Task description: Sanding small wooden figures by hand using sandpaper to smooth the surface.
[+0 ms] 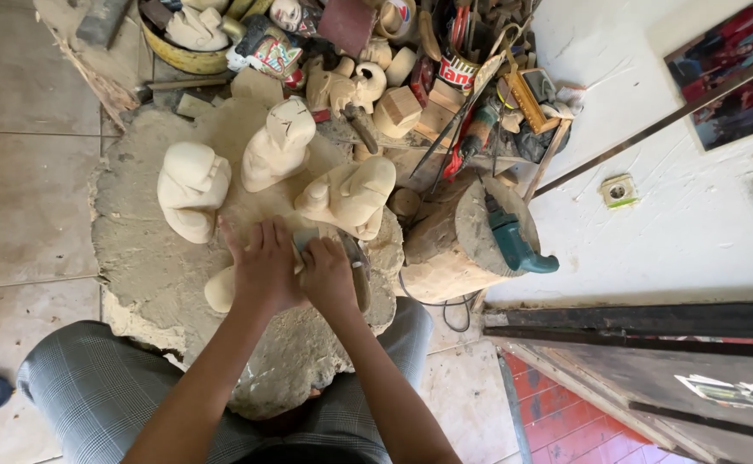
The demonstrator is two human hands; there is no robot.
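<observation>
One stump (161,266): broad, rough, dust-coated, round-edged; all places given from it.
One log (454,245): smaller, just right of the stump, bearing one teal drill (514,245).
Three pale wood carvings (192,189), (277,144), (352,196): smooth, rounded, standing on its top.
One carving blank (219,290): pale, lying on its near side, mostly hidden under the hands.
Left hand (265,266): flat, pressing the blank.
Right hand (329,275): clenched on a small grey pad (305,238).
Clutter of tools behind.

Pale matt wooden carvings (278,146) on a rough, dusty stump (149,258).
</observation>
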